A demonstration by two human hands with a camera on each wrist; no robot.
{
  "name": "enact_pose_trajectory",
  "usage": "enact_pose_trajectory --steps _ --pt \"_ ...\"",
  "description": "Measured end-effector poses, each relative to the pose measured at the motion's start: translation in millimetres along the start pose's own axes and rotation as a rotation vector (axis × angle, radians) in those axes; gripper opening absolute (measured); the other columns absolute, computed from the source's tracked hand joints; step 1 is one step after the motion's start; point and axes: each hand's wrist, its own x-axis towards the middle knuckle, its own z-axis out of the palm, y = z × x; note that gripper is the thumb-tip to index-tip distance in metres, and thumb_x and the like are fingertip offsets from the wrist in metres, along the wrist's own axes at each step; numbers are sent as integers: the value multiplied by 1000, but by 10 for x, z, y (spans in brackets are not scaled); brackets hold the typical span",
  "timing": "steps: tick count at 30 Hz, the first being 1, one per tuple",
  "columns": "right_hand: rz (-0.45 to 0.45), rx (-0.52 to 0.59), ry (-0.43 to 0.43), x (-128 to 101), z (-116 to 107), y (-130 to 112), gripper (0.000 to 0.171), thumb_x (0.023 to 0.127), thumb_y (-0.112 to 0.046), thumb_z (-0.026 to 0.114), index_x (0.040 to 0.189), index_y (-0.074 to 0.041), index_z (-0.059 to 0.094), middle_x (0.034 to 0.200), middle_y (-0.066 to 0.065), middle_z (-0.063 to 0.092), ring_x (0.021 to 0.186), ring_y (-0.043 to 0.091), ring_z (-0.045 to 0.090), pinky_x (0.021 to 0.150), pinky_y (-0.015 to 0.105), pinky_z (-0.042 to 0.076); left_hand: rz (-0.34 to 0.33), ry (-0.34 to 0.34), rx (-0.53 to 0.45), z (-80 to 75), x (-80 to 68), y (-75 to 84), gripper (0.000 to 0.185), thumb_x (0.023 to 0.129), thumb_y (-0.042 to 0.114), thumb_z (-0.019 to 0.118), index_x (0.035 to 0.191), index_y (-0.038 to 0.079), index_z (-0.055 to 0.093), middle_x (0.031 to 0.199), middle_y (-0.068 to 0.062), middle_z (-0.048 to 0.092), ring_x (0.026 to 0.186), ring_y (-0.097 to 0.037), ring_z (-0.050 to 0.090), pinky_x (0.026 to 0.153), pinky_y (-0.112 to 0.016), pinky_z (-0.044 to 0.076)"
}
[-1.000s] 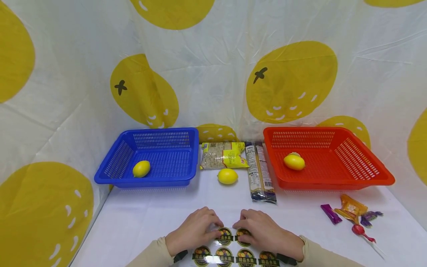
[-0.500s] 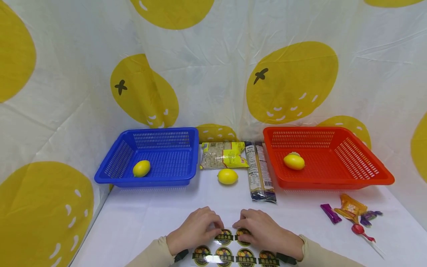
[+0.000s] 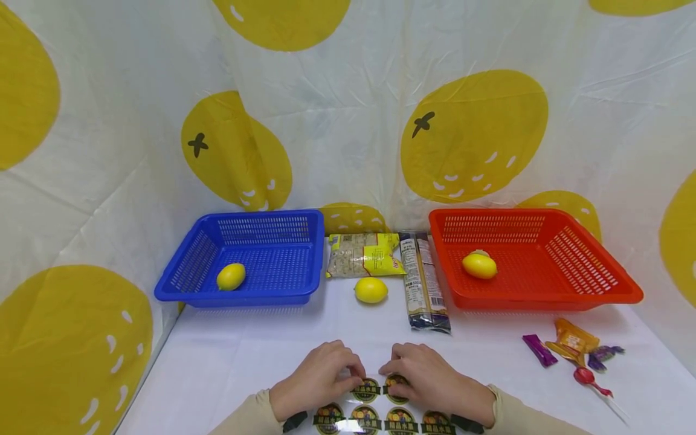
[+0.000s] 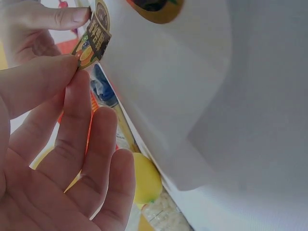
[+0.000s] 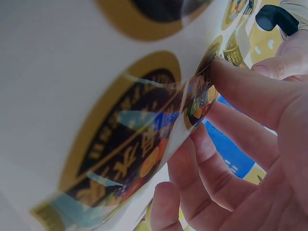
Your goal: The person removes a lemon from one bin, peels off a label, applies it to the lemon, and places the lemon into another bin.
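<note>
the left hand (image 3: 318,377) pinches a round fruit sticker (image 3: 366,389) on the sheet (image 3: 380,417) at the near desk (image 3: 244,356) edge. the right hand (image 3: 429,377) seems to hold down the neighbouring sticker (image 3: 396,383), fingertips almost meeting.

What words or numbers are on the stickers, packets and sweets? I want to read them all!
Round stickers: Chinese characters on a dark band, too blurred to read surely.
Noodle packet: small print, too small to read.
Yellow packet: red logo, unreadable.
Candy wrappers: no readable text.
</note>
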Motion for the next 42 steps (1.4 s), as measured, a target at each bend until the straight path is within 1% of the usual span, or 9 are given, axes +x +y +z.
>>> enact_pose_trajectory --steps 8,13,20,23,31,38,42 --pt "-12 -17 9 0 6 9 28 88 -34 80 116 -29 78 91 -15 62 77 -3 47 70 20 43 -8 -28 -25 -43 -1 20 7 92 23 76 95 29 78 88 22 72 79 7 52 72 -12 41" --pt "-18 -14 11 -1 9 16 29 88 -34 80 116 -29 78 91 -15 62 77 -3 47 70 20 43 1 -44 -40 -72 -22 46 7 93 23 76 95 29 77 89 23 72 80 6 52 74 -13 41" --pt "-17 -13 4 -1 13 22 30 88 -35 80 117 -29 78 92 -14 63 77 -3 47 70 20 44 17 -37 -59 -112 -53 77 7 94 23 75 96 29 76 90 22 72 83 5 55 77 -14 43" --pt "-18 -17 4 -3 12 21 30 88 -36 80 117 -29 78 92 -14 63 77 -3 48 71 21 45 7 -40 -73 -127 -57 77 6 94 23 75 97 29 76 90 21 72 84 4 57 78 -14 44" --pt "-28 -32 14 -3 21 22 30 88 -35 80 117 -28 78 92 -14 63 78 -3 48 71 21 45 -49 -57 -134 -171 -50 71 8 94 22 75 98 28 76 91 21 72 87 2 59 78 -16 45" --pt "-15 -25 2 -2 3 13 32 88 -35 81 119 -28 77 92 -14 64 78 -3 49 72 22 46 -76 -38 -157 -238 -23 75 7 93 21 76 96 27 76 91 19 72 89 3 60 80 -18 48" --pt "-11 -19 -2 -2 -6 14 32 88 -36 81 119 -28 77 93 -14 64 78 -3 49 72 22 47 -92 -27 -172 -256 -4 49 4 94 21 75 96 25 76 91 17 73 90 -1 62 80 -19 48"
